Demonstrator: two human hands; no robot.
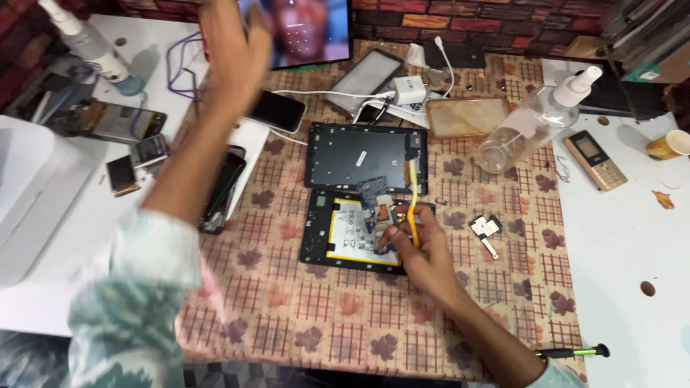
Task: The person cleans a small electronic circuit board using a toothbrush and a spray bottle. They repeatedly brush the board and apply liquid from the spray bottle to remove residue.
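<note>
- Nearest the camera, at lower left of the frame, a pale green patterned sleeve [133,302] covers the left forearm, which rises toward the upper left.
- Up there the left hand [231,54] is lifted clear of the desk [618,251], blurred, its fingers spread loose and grasping nothing.
- Lower centre, the right hand [420,248] rests on an opened tablet [352,233]; its fingers are clenched around a yellow tool [412,208] whose shaft points up the frame.
- That opened tablet lies on a checked leaf-print cloth [302,302], showing a white battery inside its black frame, with a small blue circuit board [374,194] raised at its upper edge, just beside the fingers.
- Directly above it, touching or nearly so, lies a dark tablet back cover [352,154].
- At upper right a clear spray bottle [535,118] lies tilted with a white nozzle; I cannot tell whether any liquid is in it.
- Far right edge: a paper cup [670,144]; its contents do not show.
- Just right of the bottle lies a gold keypad phone [595,159].
- Upper left of the frame holds a second spray bottle [90,43] and several loose phones [277,111].
- Lower right, a green-handled tool [571,352] lies on the white desk.
</note>
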